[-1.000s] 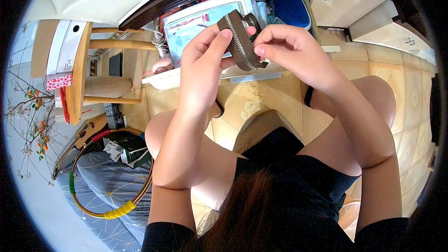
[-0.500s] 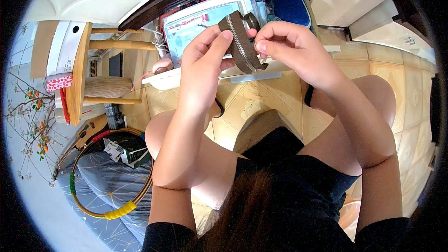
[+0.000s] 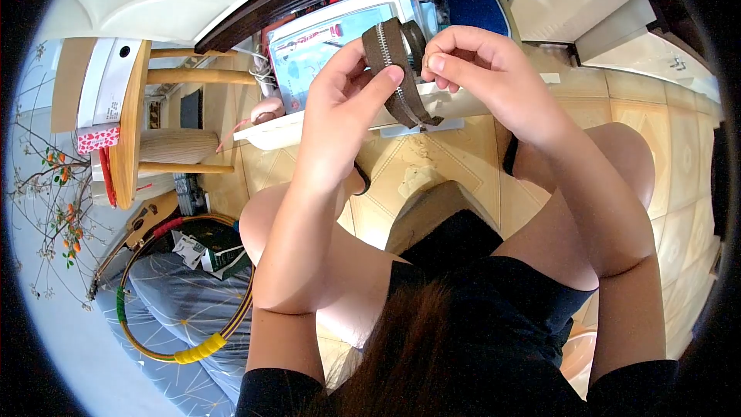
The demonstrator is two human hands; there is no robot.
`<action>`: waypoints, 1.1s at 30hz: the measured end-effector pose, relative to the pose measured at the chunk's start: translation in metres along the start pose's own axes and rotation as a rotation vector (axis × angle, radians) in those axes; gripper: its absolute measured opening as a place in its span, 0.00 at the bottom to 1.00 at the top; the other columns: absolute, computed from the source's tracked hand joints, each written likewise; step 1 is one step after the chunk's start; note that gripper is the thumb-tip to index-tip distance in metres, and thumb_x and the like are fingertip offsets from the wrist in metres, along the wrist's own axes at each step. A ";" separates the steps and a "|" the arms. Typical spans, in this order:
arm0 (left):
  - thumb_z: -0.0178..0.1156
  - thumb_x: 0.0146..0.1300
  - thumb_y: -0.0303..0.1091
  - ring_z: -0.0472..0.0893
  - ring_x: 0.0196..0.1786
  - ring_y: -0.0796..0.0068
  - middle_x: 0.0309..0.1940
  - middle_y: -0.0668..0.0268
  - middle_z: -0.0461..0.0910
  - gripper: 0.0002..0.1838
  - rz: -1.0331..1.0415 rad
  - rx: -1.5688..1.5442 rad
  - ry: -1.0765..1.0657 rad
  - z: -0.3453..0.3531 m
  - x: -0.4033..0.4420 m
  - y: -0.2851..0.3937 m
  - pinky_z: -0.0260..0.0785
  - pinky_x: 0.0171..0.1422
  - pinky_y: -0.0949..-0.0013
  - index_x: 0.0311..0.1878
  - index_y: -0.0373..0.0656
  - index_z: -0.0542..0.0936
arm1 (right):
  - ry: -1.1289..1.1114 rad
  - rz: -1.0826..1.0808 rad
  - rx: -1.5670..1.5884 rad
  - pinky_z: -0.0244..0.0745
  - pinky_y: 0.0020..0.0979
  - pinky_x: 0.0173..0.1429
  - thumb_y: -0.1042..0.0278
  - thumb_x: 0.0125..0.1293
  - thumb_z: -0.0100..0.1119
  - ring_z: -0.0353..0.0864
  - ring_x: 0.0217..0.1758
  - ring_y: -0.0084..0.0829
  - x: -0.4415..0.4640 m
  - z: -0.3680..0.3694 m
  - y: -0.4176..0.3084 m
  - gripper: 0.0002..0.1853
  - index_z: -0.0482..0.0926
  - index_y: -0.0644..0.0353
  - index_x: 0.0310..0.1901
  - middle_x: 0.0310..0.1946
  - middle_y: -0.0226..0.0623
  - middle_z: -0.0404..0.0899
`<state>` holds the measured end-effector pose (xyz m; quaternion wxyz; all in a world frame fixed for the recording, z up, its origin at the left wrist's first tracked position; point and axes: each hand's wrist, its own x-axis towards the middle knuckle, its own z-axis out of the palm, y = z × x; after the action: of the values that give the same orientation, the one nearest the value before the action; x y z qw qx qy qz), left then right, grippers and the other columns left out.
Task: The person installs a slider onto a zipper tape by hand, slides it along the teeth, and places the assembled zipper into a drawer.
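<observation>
A dark brown zipper with metal teeth is held up in a loop in front of me, above the edge of a low white surface. My left hand grips it, the thumb pressed on the tape beside the teeth and the fingers behind. Just right of the loop, my right hand is closed, thumb and index finger pinched together. Something tiny and pale may be between those fingertips, too small to name. The zipper's lower end curls near a frayed-looking tip.
Behind the hands lie clear plastic packages and a blue case. A wooden stool with boxes stands at left. Below it a hula hoop rests on grey bedding. A cylindrical seat or bin stands between my knees.
My left thumb has slid lower and right along the zipper. My right hand has drawn slightly away from the loop, its fingertips now a little higher. The zipper's lower end has dropped slightly.
</observation>
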<state>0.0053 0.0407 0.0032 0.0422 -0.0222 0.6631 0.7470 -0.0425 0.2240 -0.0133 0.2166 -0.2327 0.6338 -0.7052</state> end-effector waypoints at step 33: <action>0.50 0.65 0.26 0.76 0.53 0.70 0.51 0.60 0.76 0.18 -0.028 -0.047 0.106 -0.008 0.001 0.003 0.68 0.59 0.63 0.57 0.31 0.72 | -0.801 0.303 -0.724 0.72 0.34 0.49 0.67 0.61 0.56 0.75 0.47 0.38 -0.033 0.011 0.015 0.11 0.74 0.58 0.45 0.43 0.42 0.73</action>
<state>0.0038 0.0322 0.0047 0.0168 -0.0720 0.6464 0.7594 -0.0091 0.2340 -0.0293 0.4457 -0.4484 0.7298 -0.2601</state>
